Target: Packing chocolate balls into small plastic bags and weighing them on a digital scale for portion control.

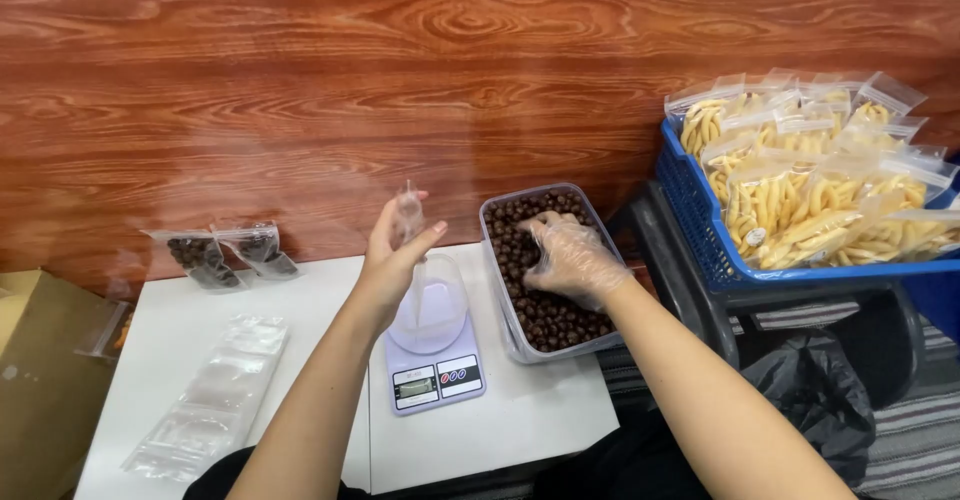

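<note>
On the small white table (250, 305), the bare left hand (395, 250) pinches a clear plastic zip bag (420, 295) upright, its bottom resting over the white digital kitchen scale (432, 360). Just to the right, the right hand (570, 255), in a thin transparent glove, curls down into the clear rectangular plastic tub (520, 345) of dark brown chocolate balls (550, 320), fingers closed among them. Two filled bags (225, 253) lean against the wooden wall; empty flat bags (210, 395) lie at left.
</note>
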